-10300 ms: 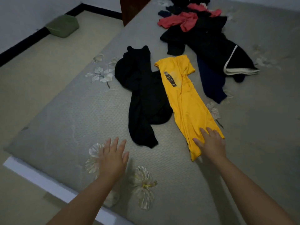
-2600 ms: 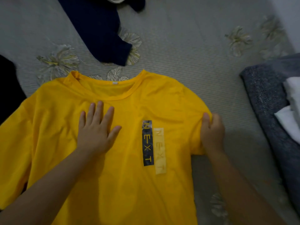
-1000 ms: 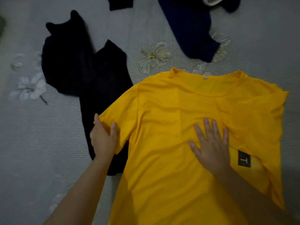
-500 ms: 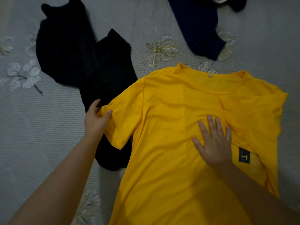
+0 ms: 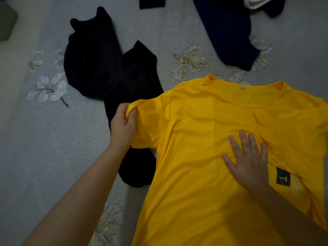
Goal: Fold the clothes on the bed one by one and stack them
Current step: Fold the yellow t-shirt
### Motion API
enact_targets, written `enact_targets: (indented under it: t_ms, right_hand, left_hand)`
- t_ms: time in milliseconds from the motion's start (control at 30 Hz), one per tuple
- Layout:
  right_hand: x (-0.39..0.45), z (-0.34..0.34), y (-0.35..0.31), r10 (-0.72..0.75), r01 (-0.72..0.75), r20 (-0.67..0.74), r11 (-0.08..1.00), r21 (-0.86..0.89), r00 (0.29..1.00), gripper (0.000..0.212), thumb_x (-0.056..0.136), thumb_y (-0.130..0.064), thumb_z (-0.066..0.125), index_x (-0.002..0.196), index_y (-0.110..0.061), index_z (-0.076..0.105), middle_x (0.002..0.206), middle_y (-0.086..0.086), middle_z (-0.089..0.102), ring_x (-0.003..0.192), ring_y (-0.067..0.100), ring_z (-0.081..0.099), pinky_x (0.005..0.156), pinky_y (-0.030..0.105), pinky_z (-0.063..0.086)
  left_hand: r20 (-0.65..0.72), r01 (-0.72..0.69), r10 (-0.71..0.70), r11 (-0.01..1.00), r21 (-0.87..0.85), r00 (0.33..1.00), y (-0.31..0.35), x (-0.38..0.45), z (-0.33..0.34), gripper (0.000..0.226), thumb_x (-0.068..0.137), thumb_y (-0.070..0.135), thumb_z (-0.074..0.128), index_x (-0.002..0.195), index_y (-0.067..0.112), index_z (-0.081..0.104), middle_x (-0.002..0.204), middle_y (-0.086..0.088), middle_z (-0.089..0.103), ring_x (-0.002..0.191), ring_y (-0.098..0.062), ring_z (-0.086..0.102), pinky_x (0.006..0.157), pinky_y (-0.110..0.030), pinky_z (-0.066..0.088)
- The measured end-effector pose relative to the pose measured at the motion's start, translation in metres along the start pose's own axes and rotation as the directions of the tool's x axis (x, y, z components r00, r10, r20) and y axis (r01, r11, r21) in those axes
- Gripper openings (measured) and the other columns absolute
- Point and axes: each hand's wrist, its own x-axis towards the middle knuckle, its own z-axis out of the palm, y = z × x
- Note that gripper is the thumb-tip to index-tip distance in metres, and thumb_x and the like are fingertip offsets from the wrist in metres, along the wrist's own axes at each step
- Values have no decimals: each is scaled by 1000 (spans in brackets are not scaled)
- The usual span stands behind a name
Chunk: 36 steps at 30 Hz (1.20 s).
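A yellow T-shirt (image 5: pixel 204 130) lies spread on the grey flowered bed (image 5: pixel 44 142), collar away from me. Its right side is folded inward over the chest, so only a corner of the dark printed label shows. My left hand (image 5: pixel 123 125) pinches the edge of the shirt's left sleeve and lifts it a little. My right hand (image 5: pixel 248 162) lies flat on the chest with fingers spread, pressing the cloth down.
A black garment (image 5: pixel 99 59) lies crumpled to the left, partly under the yellow sleeve. A navy garment (image 5: pixel 229 31) lies at the top, with more dark clothes and a white trim (image 5: pixel 255 2) beyond. A green cushion (image 5: pixel 7 22) sits off the bed's left edge.
My left hand has closed on the left sleeve's edge and raised it slightly. The right hand stays flat on the chest. The view has shifted a little.
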Motion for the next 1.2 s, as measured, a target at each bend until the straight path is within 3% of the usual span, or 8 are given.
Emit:
enact_targets:
  t_ms: [167, 233, 300, 467, 633, 767, 967, 1200]
  right_hand:
    - [-4, -16, 9, 4, 20, -83, 957, 290, 997, 69, 96, -52, 13, 132, 0, 41, 135, 30, 41, 126, 29, 24, 102, 37, 15]
    - [-14, -30, 19, 11, 38, -145, 944, 329, 989, 62, 97, -48, 16, 130, 0, 37, 129, 34, 45, 124, 31, 27, 102, 35, 18]
    - [-31, -40, 30, 5, 56, -186, 945, 323, 983, 55, 98, -47, 18, 126, -3, 35, 123, 34, 50, 121, 33, 31, 103, 33, 21]
    - [-86, -41, 50, 106, -67, -162, 971, 229, 981, 54, 96, -51, 17, 122, -10, 40, 119, 27, 58, 120, 33, 39, 98, 48, 32]
    - [-144, -26, 67, 250, -246, -62, 967, 61, 966, 60, 94, -54, 17, 122, -8, 43, 123, 32, 52, 120, 42, 36, 83, 69, 36]
    - [-178, -20, 78, 264, -255, -90, 961, 106, 960, 66, 93, -58, 17, 126, -4, 39, 128, 39, 42, 116, 56, 40, 88, 67, 32]
    - [-247, -31, 59, 468, -452, 0, 853, 260, 884, 90, 82, -66, 32, 125, 12, 44, 113, 36, 55, 99, 49, 57, 84, 55, 44]
    - [-324, -38, -2, 703, -724, 204, 606, 330, 682, 84, 78, -39, 67, 140, 1, 28, 131, 29, 46, 117, 46, 44, 97, 50, 32]
  left_hand:
    - [412, -134, 111, 991, 26, 904, 55, -51, 64, 56, 88, 27, 58, 137, 13, 35, 104, -3, 58, 89, -10, 57, 73, -16, 40]
    - [647, -183, 92, 980, 75, 757, 59, -76, 94, 79, 88, 33, 57, 146, 14, 7, 148, -9, 30, 133, -19, 33, 101, -20, 26]
    - [717, -243, 106, 966, 91, 689, 56, -97, 106, 76, 91, 36, 51, 145, 9, 4, 153, -10, 15, 141, -19, 17, 108, -18, 12]
    - [606, -534, 189, 710, 459, 773, 15, -129, 98, 62, 79, 45, 34, 119, 5, 59, 123, -23, 57, 111, -44, 54, 82, -54, 48]
    - [689, -490, -37, 674, 552, 724, -21, -145, 87, 93, 66, 66, -3, 146, 22, 14, 154, -13, 1, 141, -38, -2, 111, -53, 5]
    - [583, -526, 181, 686, 502, 792, -33, -167, 75, 71, 91, 60, 15, 132, 10, 43, 134, -30, 42, 121, -56, 36, 90, -67, 31]
    - [380, -208, -50, 768, 606, 923, -66, -253, 32, 74, 85, 58, 28, 131, 2, 44, 130, -41, 38, 117, -60, 37, 87, -70, 33]
    - [223, 116, -317, 775, 621, 922, -85, -351, -16, 77, 78, 56, 39, 138, 6, 38, 137, -39, 29, 122, -56, 31, 96, -64, 28]
